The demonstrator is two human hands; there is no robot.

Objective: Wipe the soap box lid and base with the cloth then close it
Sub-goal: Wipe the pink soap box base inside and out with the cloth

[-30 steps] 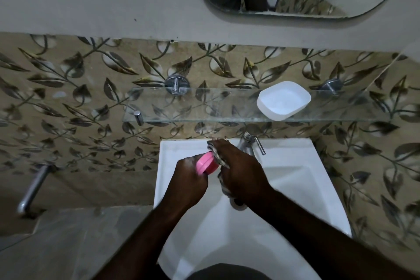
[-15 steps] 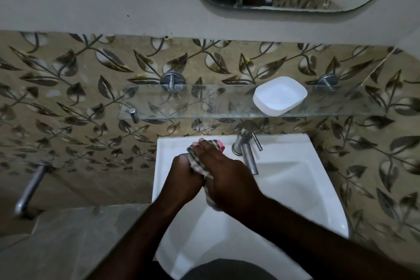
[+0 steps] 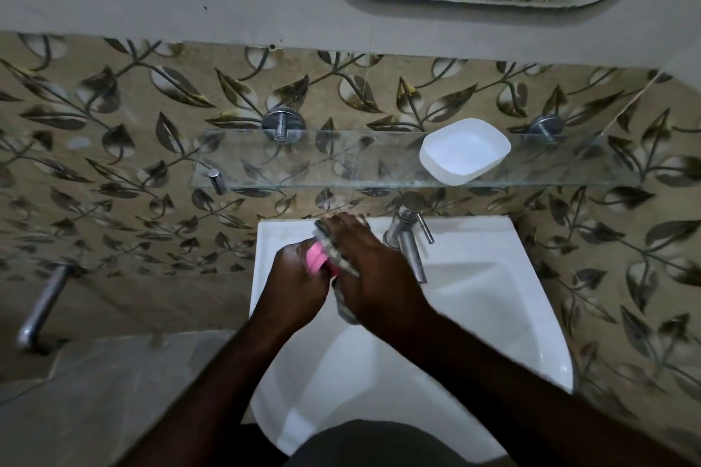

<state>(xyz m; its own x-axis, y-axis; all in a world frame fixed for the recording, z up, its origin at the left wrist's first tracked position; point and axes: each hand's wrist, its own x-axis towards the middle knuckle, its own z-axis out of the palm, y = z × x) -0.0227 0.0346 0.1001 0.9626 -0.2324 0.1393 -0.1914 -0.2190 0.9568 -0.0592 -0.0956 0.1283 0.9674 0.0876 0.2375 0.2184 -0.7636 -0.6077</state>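
While the left hand (image 3: 299, 281) grips the pink soap box part (image 3: 316, 258), the flat right hand (image 3: 368, 269) has rubbed the cloth (image 3: 335, 258) across, showing more pink; the white part (image 3: 464, 152) probably comes next.

Both your bare forearms reach in from the bottom edge and meet in front of you, the right one coming from the lower right. Your left hand (image 3: 294, 279) is curled, knuckles up, gripping the pink soap box piece (image 3: 316, 260). Your right hand (image 3: 373, 277) lies over it, fingers nearly straight and slightly blurred, pressing the cloth (image 3: 343, 305) against that piece; its thumb is hidden.
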